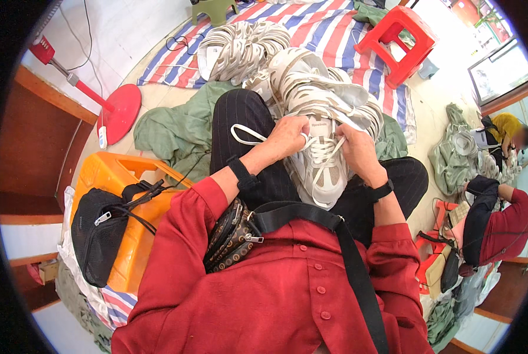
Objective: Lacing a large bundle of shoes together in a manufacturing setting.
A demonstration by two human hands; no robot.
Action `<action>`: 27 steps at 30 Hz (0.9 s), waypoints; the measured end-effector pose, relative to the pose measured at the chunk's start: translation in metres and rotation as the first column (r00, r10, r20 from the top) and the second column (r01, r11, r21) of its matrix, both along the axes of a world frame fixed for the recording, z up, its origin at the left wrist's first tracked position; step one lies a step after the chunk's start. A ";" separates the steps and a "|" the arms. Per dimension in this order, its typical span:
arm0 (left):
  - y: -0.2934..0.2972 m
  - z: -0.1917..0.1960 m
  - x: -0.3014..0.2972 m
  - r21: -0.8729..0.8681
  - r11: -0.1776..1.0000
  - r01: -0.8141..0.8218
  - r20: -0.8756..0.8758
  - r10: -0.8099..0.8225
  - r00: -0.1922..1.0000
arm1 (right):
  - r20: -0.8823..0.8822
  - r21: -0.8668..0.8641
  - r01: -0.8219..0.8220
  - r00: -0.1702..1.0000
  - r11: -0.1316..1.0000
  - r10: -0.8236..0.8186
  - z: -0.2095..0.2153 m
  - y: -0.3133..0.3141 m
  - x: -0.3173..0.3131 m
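A white and beige sneaker [321,184] rests between my knees with its toe pointing toward me. White shoelace [324,150] crosses back and forth over its tongue. On the left side of the opening, my left hand [288,137] is closed in a pinch on the lace, and a loop of lace [245,134] sticks out beyond it. My right hand [359,151] pinches at the lace on the opposite side, with its fingertips close to the upper eyelets. Directly behind lies a heap of similar sneakers [311,82], touching the one in my hands.
Another sneaker pile [240,50] lies farther back on a striped sheet [329,23]. A red stool [398,41] stands back right, a green stool [213,10] at the far edge. Left are an orange stool [113,177] bearing a black bag [98,233], and a red round base [124,106]. Other people sit right.
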State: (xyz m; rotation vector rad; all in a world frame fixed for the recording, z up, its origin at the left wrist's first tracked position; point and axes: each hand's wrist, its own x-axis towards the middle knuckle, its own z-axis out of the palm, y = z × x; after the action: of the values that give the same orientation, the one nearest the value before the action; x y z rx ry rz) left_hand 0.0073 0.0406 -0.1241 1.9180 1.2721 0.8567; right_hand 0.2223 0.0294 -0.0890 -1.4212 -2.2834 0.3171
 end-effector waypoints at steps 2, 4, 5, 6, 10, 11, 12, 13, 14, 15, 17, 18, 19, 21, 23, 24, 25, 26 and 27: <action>0.001 0.003 0.001 -0.014 1.000 0.006 0.019 -0.006 1.000 | -0.026 -0.032 -0.002 1.000 0.999 0.002 0.001 0.002 0.002; 0.002 0.002 0.001 0.036 0.999 0.015 0.008 -0.015 1.000 | 0.002 0.021 -0.023 1.000 1.000 0.023 0.000 0.005 -0.001; 0.001 -0.001 0.002 0.034 0.999 0.015 0.006 -0.015 1.000 | 0.000 0.020 -0.023 1.000 1.000 0.023 -0.002 0.006 -0.004; 0.001 -0.002 0.005 0.086 0.996 0.019 -0.013 -0.018 1.000 | 0.097 0.034 -0.024 0.995 0.999 0.020 -0.003 0.007 -0.007; -0.002 -0.008 0.011 0.213 0.976 0.041 -0.073 -0.026 0.997 | 0.330 0.071 -0.101 0.941 0.992 0.072 -0.008 0.007 -0.012; -0.002 -0.007 0.012 0.219 0.975 0.043 -0.071 -0.028 0.997 | 0.332 0.076 -0.098 0.941 0.992 0.068 -0.007 0.007 -0.011; -0.003 -0.005 0.010 0.173 0.984 0.053 -0.069 -0.042 0.997 | 0.314 0.046 -0.100 0.946 0.994 0.081 -0.006 0.007 -0.009; -0.004 -0.004 0.007 0.126 0.990 0.062 -0.065 -0.055 0.996 | 0.295 0.017 -0.103 0.951 0.995 0.094 -0.005 0.006 -0.007; -0.004 -0.003 0.002 0.095 0.991 0.094 -0.067 -0.088 0.994 | 0.211 -0.016 -0.119 0.970 0.993 0.119 0.003 0.003 -0.005; -0.005 -0.003 -0.003 0.100 0.990 0.095 -0.066 -0.088 0.994 | 0.213 -0.011 -0.118 0.970 0.993 0.118 0.004 0.003 0.001; -0.006 -0.004 -0.016 0.108 0.987 0.118 -0.081 -0.109 0.991 | 0.176 -0.018 -0.156 0.972 0.988 0.156 0.011 0.003 0.007; -0.003 -0.003 -0.027 0.070 0.991 0.110 -0.189 -0.095 0.977 | 0.153 -0.043 -0.150 0.976 0.988 0.155 0.017 0.002 0.009; 0.000 -0.002 -0.035 0.069 0.992 0.108 -0.193 -0.093 0.977 | 0.149 -0.042 -0.153 0.976 0.987 0.158 0.022 0.003 0.007; 0.005 0.017 -0.037 0.385 0.923 0.002 -0.363 0.149 0.920 | 0.130 -0.012 -0.187 0.974 0.982 0.187 0.036 0.002 0.010; 0.011 0.030 -0.030 0.437 0.899 0.000 -0.340 0.165 0.926 | 0.089 0.041 -0.233 0.969 0.972 0.228 0.041 0.007 0.005; 0.014 0.036 -0.020 0.485 0.872 0.062 -0.302 0.101 0.948 | 0.052 0.097 -0.277 0.961 0.956 0.273 0.043 0.009 0.002; 0.016 0.043 -0.011 0.537 0.834 0.125 -0.267 0.028 0.963 | 0.140 0.159 -0.347 0.935 0.924 0.327 0.038 0.012 0.001; 0.019 0.044 0.004 0.542 0.806 0.237 -0.343 -0.046 0.938 | 0.255 0.224 -0.397 0.905 0.890 0.340 0.035 0.017 0.006; 0.021 0.034 0.010 0.582 0.752 0.308 -0.377 -0.087 0.922 | 0.375 0.204 -0.433 0.863 0.878 0.339 0.029 0.021 0.005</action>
State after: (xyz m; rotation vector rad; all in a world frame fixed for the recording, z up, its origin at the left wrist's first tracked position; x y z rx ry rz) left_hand 0.0174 0.0616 -0.0898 2.7866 0.9821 0.9582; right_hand 0.2273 0.0505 -0.0601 -0.9106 -2.7545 -0.1445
